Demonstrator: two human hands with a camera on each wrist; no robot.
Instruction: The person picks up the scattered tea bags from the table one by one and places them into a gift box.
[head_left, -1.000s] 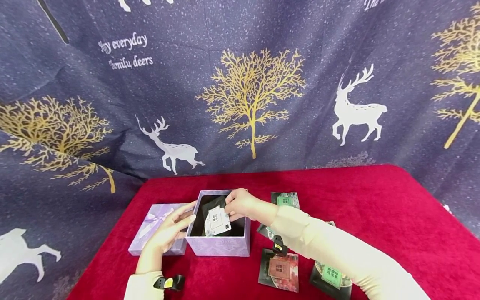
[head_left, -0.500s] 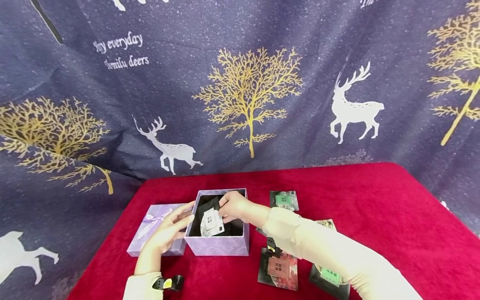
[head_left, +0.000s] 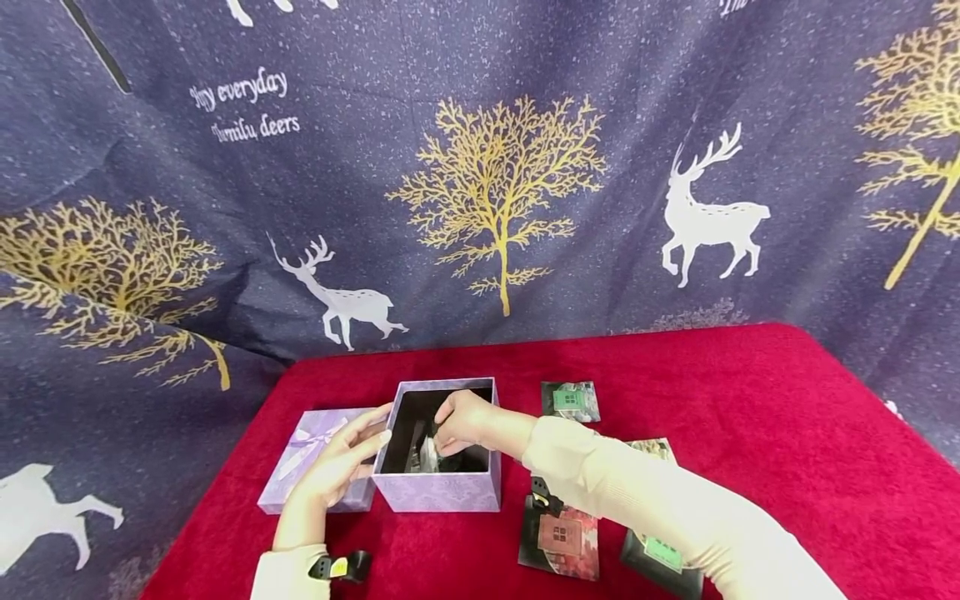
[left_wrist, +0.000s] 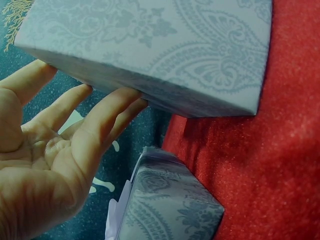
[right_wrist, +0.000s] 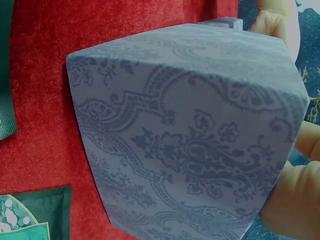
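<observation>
A lavender patterned gift box (head_left: pixel 437 493) stands open-topped on the red cloth, its inside black. My right hand (head_left: pixel 461 425) reaches down into it and pinches a small black-and-white printed packet (head_left: pixel 428 457). That packet stands nearly on edge inside the box, partly hidden by the fingers. In the right wrist view the box wall (right_wrist: pixel 190 135) hides the fingertips. My left hand (head_left: pixel 341 458) rests against the box's left side with extended fingers (left_wrist: pixel 107 112) touching the wall, the thumb at the rim.
Left of the box lies its lavender lid (head_left: pixel 291 467) with a ribbon bow, partly behind the left hand. On the right lie a green-labelled packet (head_left: pixel 570 402), a red-labelled packet (head_left: pixel 558 537) and another green-labelled packet (head_left: pixel 660 554). A printed packet (head_left: pixel 660 450) lies behind the right sleeve.
The right hand has lowered the packet deeper into the box and turned it from face-up to nearly edge-on. The left hand has stayed at the box's side.
</observation>
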